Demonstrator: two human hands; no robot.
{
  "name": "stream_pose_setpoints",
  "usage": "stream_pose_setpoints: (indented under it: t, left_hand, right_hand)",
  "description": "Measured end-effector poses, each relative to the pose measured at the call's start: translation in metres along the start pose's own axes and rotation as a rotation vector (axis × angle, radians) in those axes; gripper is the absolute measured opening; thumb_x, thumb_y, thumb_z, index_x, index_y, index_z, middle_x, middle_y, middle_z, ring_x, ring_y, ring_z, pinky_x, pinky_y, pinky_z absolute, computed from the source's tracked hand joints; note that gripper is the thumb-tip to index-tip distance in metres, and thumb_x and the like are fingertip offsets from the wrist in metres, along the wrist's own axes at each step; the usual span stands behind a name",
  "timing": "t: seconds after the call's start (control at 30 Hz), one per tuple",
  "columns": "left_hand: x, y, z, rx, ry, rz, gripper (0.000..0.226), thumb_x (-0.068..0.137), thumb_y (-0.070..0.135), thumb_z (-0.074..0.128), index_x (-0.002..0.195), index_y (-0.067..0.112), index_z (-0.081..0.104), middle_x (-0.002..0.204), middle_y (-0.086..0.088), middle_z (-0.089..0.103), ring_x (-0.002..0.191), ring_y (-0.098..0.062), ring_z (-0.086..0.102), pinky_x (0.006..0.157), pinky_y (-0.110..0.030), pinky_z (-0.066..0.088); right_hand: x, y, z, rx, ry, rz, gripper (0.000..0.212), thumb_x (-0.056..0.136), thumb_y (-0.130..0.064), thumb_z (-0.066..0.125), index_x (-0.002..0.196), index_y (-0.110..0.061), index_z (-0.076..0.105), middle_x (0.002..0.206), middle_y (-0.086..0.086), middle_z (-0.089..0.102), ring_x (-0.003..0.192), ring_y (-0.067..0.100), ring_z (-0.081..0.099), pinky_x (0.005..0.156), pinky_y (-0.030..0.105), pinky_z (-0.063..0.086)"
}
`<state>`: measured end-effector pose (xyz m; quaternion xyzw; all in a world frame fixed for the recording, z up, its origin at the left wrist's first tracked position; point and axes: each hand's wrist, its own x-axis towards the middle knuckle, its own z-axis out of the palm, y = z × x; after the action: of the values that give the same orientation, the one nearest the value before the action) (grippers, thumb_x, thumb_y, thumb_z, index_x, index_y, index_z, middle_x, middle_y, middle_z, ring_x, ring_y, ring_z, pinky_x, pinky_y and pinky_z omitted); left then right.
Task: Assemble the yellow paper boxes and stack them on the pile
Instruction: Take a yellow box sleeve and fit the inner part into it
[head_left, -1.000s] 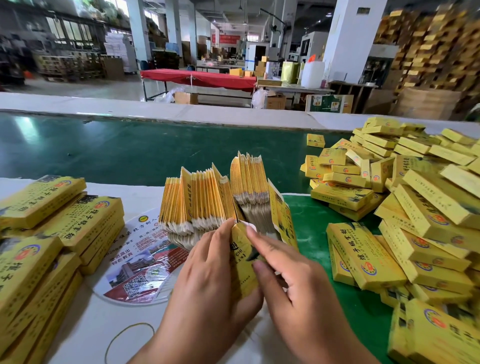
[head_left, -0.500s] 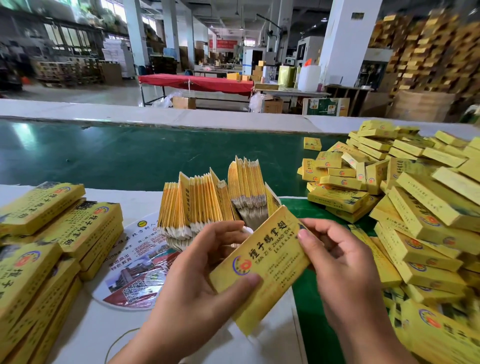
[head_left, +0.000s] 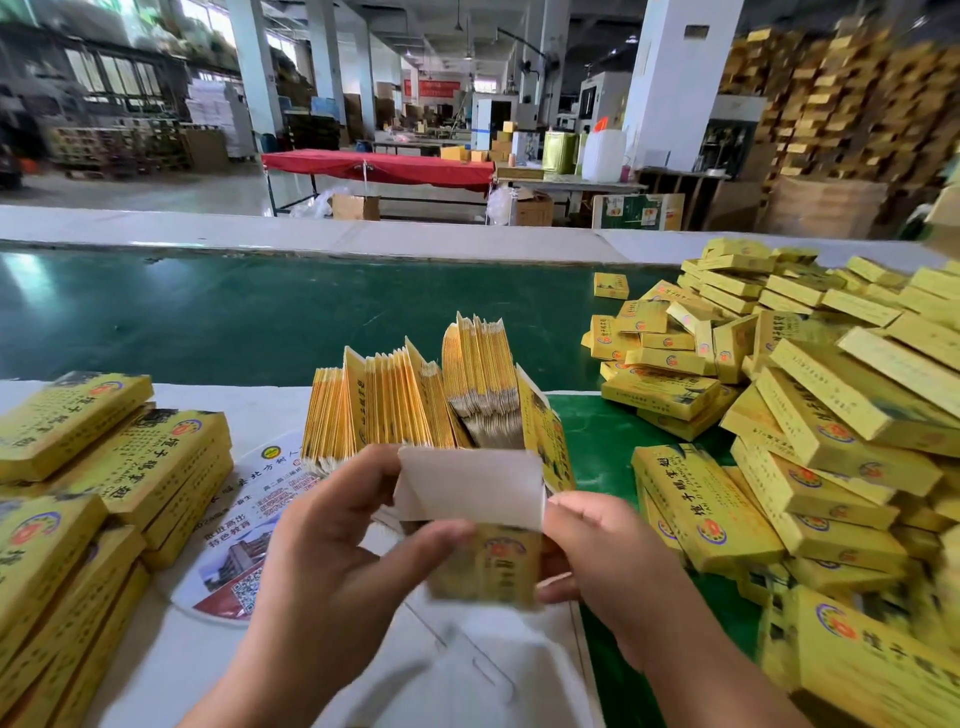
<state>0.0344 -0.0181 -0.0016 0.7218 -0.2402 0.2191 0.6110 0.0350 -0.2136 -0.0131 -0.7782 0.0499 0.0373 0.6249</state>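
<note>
I hold one yellow paper box (head_left: 485, 564) in front of me, popped open, with its white end flap (head_left: 470, 488) standing up. My left hand (head_left: 332, 561) grips its left side, thumb across the front. My right hand (head_left: 602, 561) pinches its right edge. Just behind the box stands a fanned row of flat yellow box blanks (head_left: 426, 395). A big loose pile of assembled yellow boxes (head_left: 810, 415) covers the right side of the table.
Stacks of yellow boxes (head_left: 93, 467) lie at the left. A round printed fan or card (head_left: 249, 525) lies on the white sheet under my left hand. The green conveyor belt (head_left: 208, 312) runs across behind the blanks. Factory floor and a red-covered table (head_left: 379, 166) lie beyond.
I picked one flat blank from the row, drew it toward me and turned it. It is now opened into a box with the white flap raised.
</note>
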Motion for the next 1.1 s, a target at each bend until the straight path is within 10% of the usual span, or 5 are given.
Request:
stream_pose_setpoints:
  t: [0.13, 0.37, 1.1]
  left_hand:
    - [0.0, -0.009, 0.002, 0.052, 0.041, -0.106, 0.034, 0.069, 0.049, 0.075, 0.098, 0.033, 0.069, 0.085, 0.002, 0.074, 0.075, -0.018, 0.071, 0.063, -0.046, 0.06]
    - [-0.005, -0.019, 0.016, -0.252, 0.022, -0.186, 0.035, 0.068, 0.031, 0.078, 0.1, 0.03, 0.063, 0.085, -0.011, 0.074, 0.076, -0.018, 0.071, 0.064, -0.027, 0.057]
    - [0.005, -0.025, -0.001, 0.259, -0.19, 0.151, 0.018, 0.081, 0.035, 0.07, 0.095, 0.027, 0.062, 0.087, 0.012, 0.065, 0.079, -0.011, 0.064, 0.064, -0.034, 0.053]
  right_hand:
    - [-0.008, -0.007, -0.006, -0.177, 0.081, -0.4, 0.034, 0.084, -0.057, 0.048, 0.084, -0.031, 0.07, 0.076, -0.007, 0.071, 0.072, 0.008, 0.065, 0.068, 0.023, 0.051]
    - [-0.01, -0.008, -0.006, -0.01, 0.024, -0.642, 0.026, 0.079, -0.023, 0.074, 0.1, -0.034, 0.063, 0.093, -0.012, 0.073, 0.092, 0.009, 0.07, 0.078, 0.017, 0.054]
    - [-0.002, -0.003, -0.01, -0.345, 0.09, -0.77, 0.009, 0.086, -0.022, 0.068, 0.092, -0.018, 0.074, 0.084, -0.011, 0.07, 0.081, 0.012, 0.066, 0.068, 0.02, 0.051]
